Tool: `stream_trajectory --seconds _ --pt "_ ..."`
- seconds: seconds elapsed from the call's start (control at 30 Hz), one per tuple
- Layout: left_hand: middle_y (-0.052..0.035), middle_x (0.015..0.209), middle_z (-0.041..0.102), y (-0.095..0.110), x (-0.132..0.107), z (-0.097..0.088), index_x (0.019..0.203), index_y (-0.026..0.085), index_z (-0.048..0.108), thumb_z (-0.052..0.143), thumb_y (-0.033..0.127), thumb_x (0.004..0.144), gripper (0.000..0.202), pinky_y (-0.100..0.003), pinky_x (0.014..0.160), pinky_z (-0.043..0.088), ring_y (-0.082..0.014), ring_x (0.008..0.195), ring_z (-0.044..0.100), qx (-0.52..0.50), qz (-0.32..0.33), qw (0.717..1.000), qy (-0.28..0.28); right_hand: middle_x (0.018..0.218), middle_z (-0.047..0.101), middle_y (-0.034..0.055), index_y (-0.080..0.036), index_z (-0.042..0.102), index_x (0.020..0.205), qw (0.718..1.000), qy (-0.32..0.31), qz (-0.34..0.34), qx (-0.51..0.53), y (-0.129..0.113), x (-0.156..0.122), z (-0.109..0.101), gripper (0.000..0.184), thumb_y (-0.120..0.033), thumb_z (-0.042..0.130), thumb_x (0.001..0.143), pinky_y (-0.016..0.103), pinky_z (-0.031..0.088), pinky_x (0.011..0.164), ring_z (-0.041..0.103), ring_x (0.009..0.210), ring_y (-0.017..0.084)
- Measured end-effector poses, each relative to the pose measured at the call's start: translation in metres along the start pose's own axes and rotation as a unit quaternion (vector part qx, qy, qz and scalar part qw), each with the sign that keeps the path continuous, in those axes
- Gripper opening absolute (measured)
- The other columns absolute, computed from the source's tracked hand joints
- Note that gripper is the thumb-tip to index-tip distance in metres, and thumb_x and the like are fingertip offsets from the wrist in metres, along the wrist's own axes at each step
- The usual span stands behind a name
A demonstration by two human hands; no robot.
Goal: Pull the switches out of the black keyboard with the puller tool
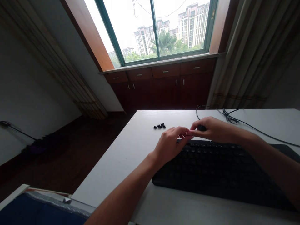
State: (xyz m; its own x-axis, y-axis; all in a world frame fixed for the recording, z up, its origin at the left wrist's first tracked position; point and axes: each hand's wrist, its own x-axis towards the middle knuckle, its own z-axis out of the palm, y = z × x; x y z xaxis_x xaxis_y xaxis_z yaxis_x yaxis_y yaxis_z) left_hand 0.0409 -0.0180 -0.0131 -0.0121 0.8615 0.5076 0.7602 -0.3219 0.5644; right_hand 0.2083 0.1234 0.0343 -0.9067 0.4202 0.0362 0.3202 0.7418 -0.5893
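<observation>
Being cupped under the right hand (214, 129), a small dark object (201, 127) is half hidden, any pinch unclear; the left hand (170, 145) is curled beside it. Light, stiff-looking black pieces (160, 126) are seen upper centre, best gripped edgewise.

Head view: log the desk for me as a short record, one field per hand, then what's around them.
Left hand: fingertips reach toward the right hand above the keyboard's top edge; nothing clearly held.
Right hand: fingers around a small black piece; exact grip hidden.
Under the hands: black computer keyboard.
Nearby: loose black pieces on the white desk; black cable behind the keyboard.
Beyond: wooden drawers below a window.
</observation>
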Motion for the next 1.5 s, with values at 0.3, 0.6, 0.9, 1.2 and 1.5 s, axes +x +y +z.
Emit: stream_trajectory --seconds 0.3,0.6,0.9,1.2,1.5 --pt "-0.0018 0.094 0.074 -0.05 0.007 -0.04 0.101 0.023 0.071 0.062 0.038 0.096 0.019 -0.032 0.08 0.054 -0.0186 0.088 0.067 0.13 -0.043 0.99 0.036 0.078 0.07 0.0028 -0.022 0.067 0.112 0.997 0.056 0.008 0.046 0.012 -0.002 -0.001 0.041 -0.054 0.068 0.086 0.028 0.05 0.053 0.065 0.066 0.018" --pt "-0.0039 0.095 0.073 -0.099 -0.002 -0.052 0.095 0.021 0.071 0.065 0.037 0.092 0.017 -0.036 0.081 0.053 -0.0214 0.086 0.067 0.224 -0.131 0.966 0.018 0.073 0.071 0.0044 -0.021 0.069 0.09 0.989 0.138 -0.033 0.049 -0.006 -0.006 -0.004 0.041 -0.059 0.056 0.093 0.029 0.05 0.054 0.065 0.063 0.019" --pt "-0.0055 0.102 0.07 -0.1 -0.004 -0.048 0.106 0.02 0.068 0.065 0.033 0.092 0.02 -0.036 0.085 0.053 -0.0211 0.091 0.065 0.223 -0.128 0.966 0.028 0.06 0.057 -0.0047 -0.022 0.052 0.118 0.944 0.213 0.02 0.252 0.004 0.003 0.011 0.047 -0.058 0.063 0.09 0.03 0.053 0.056 0.062 0.057 0.018" --pt "-0.0106 0.122 0.064 -0.114 -0.005 -0.048 0.121 0.02 0.063 0.071 0.058 0.084 0.053 -0.046 0.099 0.05 -0.0315 0.117 0.057 0.235 -0.112 0.965 0.033 0.073 0.059 -0.0017 -0.025 0.063 0.108 0.813 0.213 0.009 0.542 -0.007 0.01 0.018 0.028 -0.047 0.068 0.09 0.027 0.054 0.06 0.059 0.065 0.014" --pt "-0.0131 0.119 0.064 -0.135 0.006 -0.027 0.121 0.016 0.062 0.067 0.06 0.085 0.057 -0.045 0.094 0.052 -0.0306 0.108 0.062 0.171 -0.12 0.978 0.027 0.075 0.059 0.0016 -0.016 0.065 0.095 0.72 0.224 0.057 0.654 -0.008 0.02 0.045 0.01 -0.015 0.065 0.085 0.028 0.054 0.068 0.059 0.07 0.015"
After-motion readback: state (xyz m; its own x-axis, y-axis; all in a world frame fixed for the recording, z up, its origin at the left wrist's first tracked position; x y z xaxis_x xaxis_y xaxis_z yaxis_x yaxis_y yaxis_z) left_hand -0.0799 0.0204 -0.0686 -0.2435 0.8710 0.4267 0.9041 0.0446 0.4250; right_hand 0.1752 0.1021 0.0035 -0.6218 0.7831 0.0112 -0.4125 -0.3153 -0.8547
